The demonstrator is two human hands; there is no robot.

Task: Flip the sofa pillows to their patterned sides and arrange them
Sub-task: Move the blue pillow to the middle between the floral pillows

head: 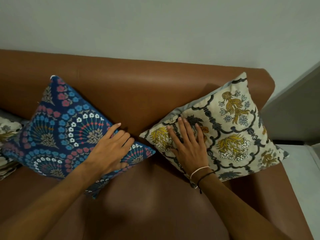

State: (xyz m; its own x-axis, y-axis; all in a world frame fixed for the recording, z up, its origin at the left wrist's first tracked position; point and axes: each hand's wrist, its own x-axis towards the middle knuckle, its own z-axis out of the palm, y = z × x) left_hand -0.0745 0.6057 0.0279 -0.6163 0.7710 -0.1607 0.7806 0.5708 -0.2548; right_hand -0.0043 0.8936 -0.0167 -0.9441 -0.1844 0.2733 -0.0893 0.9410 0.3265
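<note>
A blue pillow (65,129) with a red, white and blue flower pattern leans on one corner against the backrest of the brown sofa (155,87), patterned side facing me. My left hand (109,149) grips its right edge, fingers curled over the front and thumb at the lower rim. To its right stands a cream pillow (232,129) with yellow flowers and dark scrollwork, also on a corner and patterned side out. My right hand (188,144) lies flat on its left part with the fingers spread.
Part of another cream patterned pillow (7,135) shows at the left edge. The sofa seat (155,205) stretches in front of me. A grey wall (155,28) is behind the sofa, and light floor (301,170) lies beyond the right armrest.
</note>
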